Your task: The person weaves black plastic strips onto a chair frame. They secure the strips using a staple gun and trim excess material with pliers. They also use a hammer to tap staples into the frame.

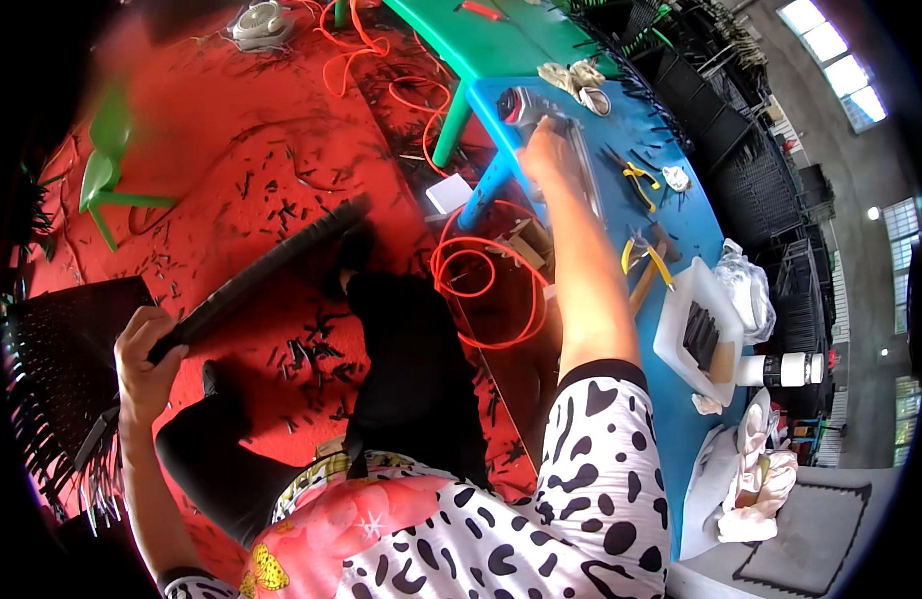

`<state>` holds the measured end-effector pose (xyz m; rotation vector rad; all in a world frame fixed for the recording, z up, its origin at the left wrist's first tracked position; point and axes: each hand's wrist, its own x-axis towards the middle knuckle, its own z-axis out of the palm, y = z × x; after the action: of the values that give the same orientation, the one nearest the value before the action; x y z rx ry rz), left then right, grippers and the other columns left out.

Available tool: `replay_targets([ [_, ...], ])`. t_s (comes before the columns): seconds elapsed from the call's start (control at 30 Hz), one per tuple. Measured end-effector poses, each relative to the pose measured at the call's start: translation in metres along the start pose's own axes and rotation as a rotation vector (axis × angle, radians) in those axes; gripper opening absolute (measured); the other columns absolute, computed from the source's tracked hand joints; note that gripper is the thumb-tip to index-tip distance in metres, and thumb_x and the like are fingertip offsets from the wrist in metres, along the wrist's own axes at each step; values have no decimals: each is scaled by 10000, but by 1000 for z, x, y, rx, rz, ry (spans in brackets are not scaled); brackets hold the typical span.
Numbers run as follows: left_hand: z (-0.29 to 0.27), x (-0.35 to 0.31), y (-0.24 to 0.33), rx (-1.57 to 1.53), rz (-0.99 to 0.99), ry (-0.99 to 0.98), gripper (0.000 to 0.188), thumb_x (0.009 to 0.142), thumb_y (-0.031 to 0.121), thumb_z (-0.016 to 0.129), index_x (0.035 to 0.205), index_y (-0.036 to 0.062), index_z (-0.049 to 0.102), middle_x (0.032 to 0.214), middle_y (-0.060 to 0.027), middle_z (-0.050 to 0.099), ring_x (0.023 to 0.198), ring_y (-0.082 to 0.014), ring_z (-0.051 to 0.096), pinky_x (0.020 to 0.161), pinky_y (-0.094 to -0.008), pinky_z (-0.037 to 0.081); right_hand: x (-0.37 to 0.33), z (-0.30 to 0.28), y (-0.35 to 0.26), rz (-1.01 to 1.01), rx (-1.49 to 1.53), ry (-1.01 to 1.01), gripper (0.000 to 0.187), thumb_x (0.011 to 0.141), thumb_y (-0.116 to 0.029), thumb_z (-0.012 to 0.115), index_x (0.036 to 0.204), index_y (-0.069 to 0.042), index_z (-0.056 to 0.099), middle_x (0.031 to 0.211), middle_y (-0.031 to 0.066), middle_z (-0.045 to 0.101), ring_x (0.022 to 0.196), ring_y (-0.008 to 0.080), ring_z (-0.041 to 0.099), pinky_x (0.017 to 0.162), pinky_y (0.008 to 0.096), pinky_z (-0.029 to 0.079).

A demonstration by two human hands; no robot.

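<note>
My left hand [143, 351] grips the near end of a long flat black woven panel [271, 262] that slants up and away over the red floor [221, 150]. My right hand [547, 152] reaches far forward onto the blue table [680, 215] and rests on a grey power tool [526, 104] at the table's far end; whether the fingers close around it I cannot tell. My black-trousered legs and a patterned sleeve fill the lower middle.
An orange hose [486, 285] loops beside the table leg. Yellow-handled pliers [640, 180], a hammer [648, 275], a white tray [692, 329] of black pieces and white rags [755, 469] lie on the table. A green bench [501, 45] stands beyond. Black offcuts litter the floor.
</note>
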<state>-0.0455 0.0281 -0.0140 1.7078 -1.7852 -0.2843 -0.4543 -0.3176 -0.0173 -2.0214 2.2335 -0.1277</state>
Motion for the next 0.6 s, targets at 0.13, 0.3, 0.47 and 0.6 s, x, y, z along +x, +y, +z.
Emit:
replay_targets([
  [0.13, -40, -43, -8, 35, -56, 82, 280, 582, -55, 669, 850, -36, 592, 819, -129, 556, 714, -281, 575, 646, -308, 459, 9, 14, 1, -292, 259, 277, 619, 778, -343, 696, 1277, -57, 466, 1154, 255, 595, 1071, 395, 583, 901, 494, 460],
  [0.3, -32, -12, -11, 54, -39, 36, 309, 617, 90, 750, 900, 28, 644, 833, -123, 569, 762, -328, 584, 666, -382, 485, -9, 1, 171, -284, 24, -48, 604, 792, -457, 659, 1225, -45, 571, 1007, 221, 667, 849, 367, 657, 759, 438, 507],
  [0.47, -20, -16, -22, 5, 12, 79, 289, 626, 50, 731, 896, 19, 632, 858, -121, 583, 799, -327, 596, 689, -393, 487, -70, 4, 242, 189, -370, 38, 781, 713, -468, 735, 1283, 6, 488, 1224, 260, 554, 1112, 409, 542, 927, 449, 444],
  [0.6, -22, -8, -18, 47, -7, 94, 285, 632, 49, 725, 899, 22, 626, 857, -118, 579, 802, -322, 599, 688, -392, 485, -54, -2, 227, 85, -312, -16, 879, 687, -415, 766, 1357, 10, 386, 1296, 251, 503, 1181, 394, 499, 985, 444, 410],
])
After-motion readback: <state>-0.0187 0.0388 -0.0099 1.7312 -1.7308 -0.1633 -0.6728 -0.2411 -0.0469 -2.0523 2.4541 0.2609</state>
